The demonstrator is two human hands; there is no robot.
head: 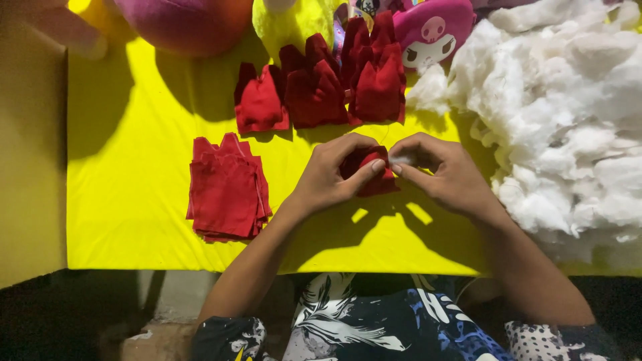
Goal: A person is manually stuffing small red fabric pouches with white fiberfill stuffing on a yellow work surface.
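My left hand (334, 175) grips a small red fabric piece (376, 182) over the yellow cloth (134, 134). My right hand (441, 175) pinches a small tuft of white stuffing (403, 159) right at the opening of that red piece. Both hands meet at the middle of the yellow cloth. A flat stack of red fabric pieces (226, 188) lies to the left of my left hand. Behind the hands, several puffed red fabric pieces (314, 87) stand in a row.
A large heap of white stuffing (568, 113) fills the right side. Plush toys sit at the back: a pink-orange round one (187, 23), a yellow one (287, 23) and a pink one with a face (431, 30). The yellow cloth ends at the near edge.
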